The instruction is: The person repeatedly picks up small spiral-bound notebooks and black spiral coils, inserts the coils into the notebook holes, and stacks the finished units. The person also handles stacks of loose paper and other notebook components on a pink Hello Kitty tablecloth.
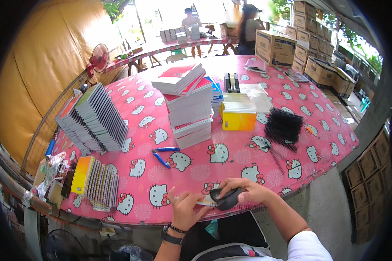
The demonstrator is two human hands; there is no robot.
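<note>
At the table's near edge my left hand is closed on a thin white notebook, seen almost edge-on. My right hand grips a dark, rounded, palm-sized block, whose exact kind I cannot make out. The block rests against the notebook's right end. From under it a black spiral coil sticks out to the right along the edge. Part of the notebook is hidden by my fingers and the block. Beyond my hands lie blue-handled pliers.
Tall notebook stacks stand at centre and left. Yellow spiral notebooks sit front left, yellow-covered ones further back. Black coils lie right, near a tape dispenser. Cardboard boxes and two people are behind.
</note>
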